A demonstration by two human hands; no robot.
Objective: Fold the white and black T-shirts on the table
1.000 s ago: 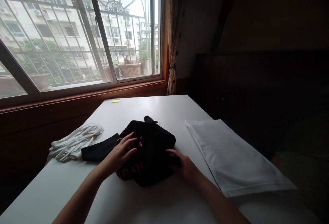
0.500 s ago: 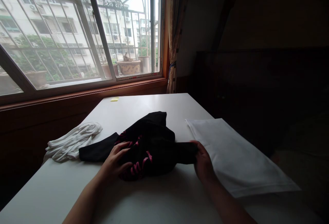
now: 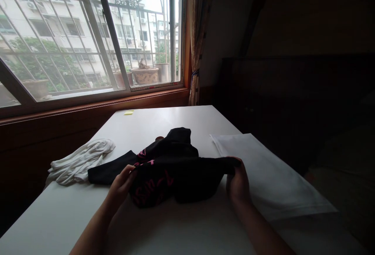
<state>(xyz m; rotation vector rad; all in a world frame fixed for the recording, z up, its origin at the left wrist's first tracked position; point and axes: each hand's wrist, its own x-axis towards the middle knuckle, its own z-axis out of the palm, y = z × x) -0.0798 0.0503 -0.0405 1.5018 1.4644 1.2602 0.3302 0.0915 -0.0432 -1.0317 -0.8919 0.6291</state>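
Two bare hands, forearms cut off at lower edge. Left hand point(image 3: 122, 184): grip pinching the left edge of one black garment point(image 3: 190, 177), mid-surface, pink lettering broken by folds. Right hand point(image 3: 238, 184): grip clamped on the garment's right end, fingertips hard to make out in shadow. One white surface point(image 3: 164, 231). One bunched white cloth point(image 3: 83, 161) left; one flat white cloth point(image 3: 272, 180) right. Behind garment, one small brown object point(image 3: 159, 138), mostly hidden. Far end: one yellow slip point(image 3: 129, 112). Beyond: one curtain point(image 3: 195, 44), cut off above.

I see a daylit metal-framed sliding window point(image 3: 113, 32) beside a tied beige patterned curtain point(image 3: 197, 32), beyond a glossy white table point(image 3: 155, 120)
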